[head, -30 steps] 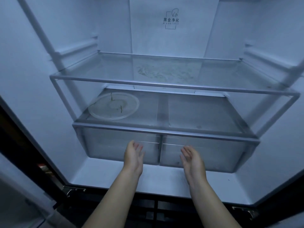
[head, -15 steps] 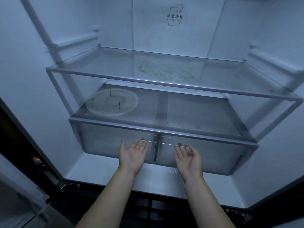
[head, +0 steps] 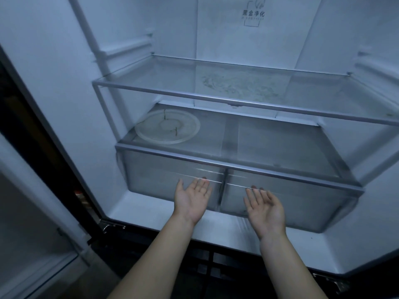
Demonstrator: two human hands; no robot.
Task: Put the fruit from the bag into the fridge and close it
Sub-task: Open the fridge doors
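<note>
My two bare forearms reach forward into the open white fridge (head: 54, 83), over its dark lower front edge. Both palms are turned up. My left hand (head: 192, 200) has its fingers straight and loosely spread, clasping nothing; its fingertips (head: 204, 179) lie at the front lip of the left translucent plastic drawer (head: 155, 175) and show faintly through the plastic. My right hand (head: 266, 209) is the same, fingers (head: 253, 190) released and nearly straight, tips up against the lip of the right translucent plastic drawer (head: 302, 203). The two drawers sit side by side, pushed in, on the white fridge floor (head: 151, 214).

Over the drawers lies a flat glass cover shelf (head: 280, 143) with a grey front rail. A round clear plastic disc (head: 167, 126) with a few thin green scraps on it rests at its left end. Higher up is a second glass shelf (head: 237, 83), smeared in the middle. On the back wall is a small printed label (head: 253, 13) with Chinese characters.
</note>
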